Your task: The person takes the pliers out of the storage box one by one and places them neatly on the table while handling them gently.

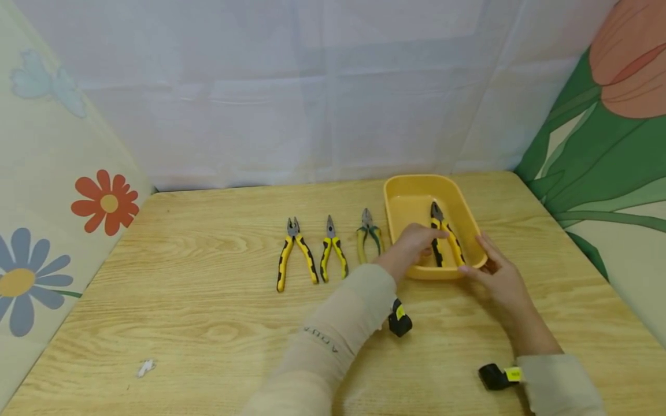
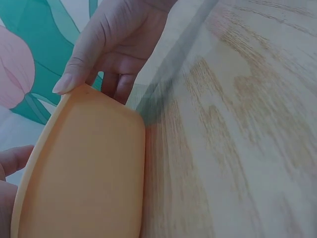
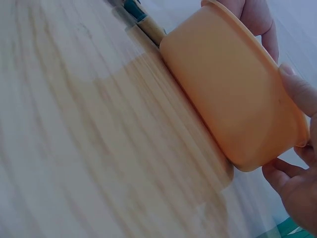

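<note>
My left hand (image 1: 413, 242) reaches over the left rim into a yellow plastic tray (image 1: 416, 180). Its fingers are at the left handle of the pliers (image 1: 451, 240) inside, which have a dark head and black-and-yellow handles standing apart. The pliers' head points toward the far end of the tray. At the near right corner my right hand (image 1: 496, 280) grips the tray, its thumb (image 3: 297, 87) on the rim and the other fingers at the outer wall. In the left wrist view the tray wall (image 2: 89, 163) hides most of my left hand and the pliers.
Left of the tray lie combination pliers (image 1: 283, 260), long-nose pliers (image 1: 326, 254) and green-handled pliers (image 1: 361, 240) in a row on the wooden table (image 1: 208, 323). A small white scrap (image 1: 146, 367) is at the front left. A white cloth (image 1: 234, 104) hangs behind.
</note>
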The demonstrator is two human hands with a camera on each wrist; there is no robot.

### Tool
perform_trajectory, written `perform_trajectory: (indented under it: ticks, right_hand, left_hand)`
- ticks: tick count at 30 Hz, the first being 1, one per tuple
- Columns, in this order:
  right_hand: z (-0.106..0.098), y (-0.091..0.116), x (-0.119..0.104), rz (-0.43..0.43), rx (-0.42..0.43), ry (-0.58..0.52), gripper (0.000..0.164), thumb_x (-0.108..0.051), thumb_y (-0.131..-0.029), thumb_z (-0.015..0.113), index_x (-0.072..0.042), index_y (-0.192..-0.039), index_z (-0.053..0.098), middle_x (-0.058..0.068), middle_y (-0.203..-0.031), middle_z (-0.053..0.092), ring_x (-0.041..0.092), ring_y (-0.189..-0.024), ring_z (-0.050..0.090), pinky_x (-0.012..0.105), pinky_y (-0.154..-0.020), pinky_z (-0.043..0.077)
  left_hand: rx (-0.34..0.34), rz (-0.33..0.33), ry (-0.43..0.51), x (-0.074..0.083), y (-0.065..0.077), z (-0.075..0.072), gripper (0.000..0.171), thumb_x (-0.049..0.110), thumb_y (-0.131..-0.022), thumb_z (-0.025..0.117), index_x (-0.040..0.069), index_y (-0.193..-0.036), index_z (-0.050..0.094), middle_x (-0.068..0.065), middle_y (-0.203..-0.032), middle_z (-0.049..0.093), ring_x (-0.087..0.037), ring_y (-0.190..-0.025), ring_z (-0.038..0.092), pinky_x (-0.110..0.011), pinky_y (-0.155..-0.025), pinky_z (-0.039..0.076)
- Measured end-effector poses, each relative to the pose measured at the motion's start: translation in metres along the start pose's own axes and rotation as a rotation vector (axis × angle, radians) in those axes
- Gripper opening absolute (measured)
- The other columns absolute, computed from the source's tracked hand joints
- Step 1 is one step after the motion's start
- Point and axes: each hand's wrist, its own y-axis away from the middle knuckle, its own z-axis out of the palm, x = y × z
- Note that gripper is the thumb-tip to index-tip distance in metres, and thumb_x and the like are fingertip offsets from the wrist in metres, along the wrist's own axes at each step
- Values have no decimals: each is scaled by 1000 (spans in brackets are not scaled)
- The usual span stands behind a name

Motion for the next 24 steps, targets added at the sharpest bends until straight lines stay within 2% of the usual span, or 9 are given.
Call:
perform_trajectory:
  ticks: [8,19,24]
  right_hand:
    - [1,-1,2,-30,0,-26,72,-15,-82,59,-16,-138,12,-6,-143,2,21,-126,15,4,-85,31]
    - [1,0,2,-23,7,-3,72,-16,-83,58,-18,-138,13,-7,-143,2,22,-126,14,5,-88,29]
    - [0,0,1,-31,2,6,72,-16,-83,58,-16,-138,12,-5,-143,1,23,-126,14,5,-87,28]
  left_hand:
    - [26,-6,15,-3,-5,5,49,17,-70,72,2,-112,51,-4,-100,55,-19,-85,54,-31,-70,49]
    - [48,-40,138,-3,-7,10,51,14,-71,71,2,-115,49,-6,-105,53,-22,-89,52,-34,-74,47]
    - [66,-62,205,-3,-8,12,48,12,-72,69,1,-114,49,-8,-100,54,-24,-86,52,-35,-73,48]
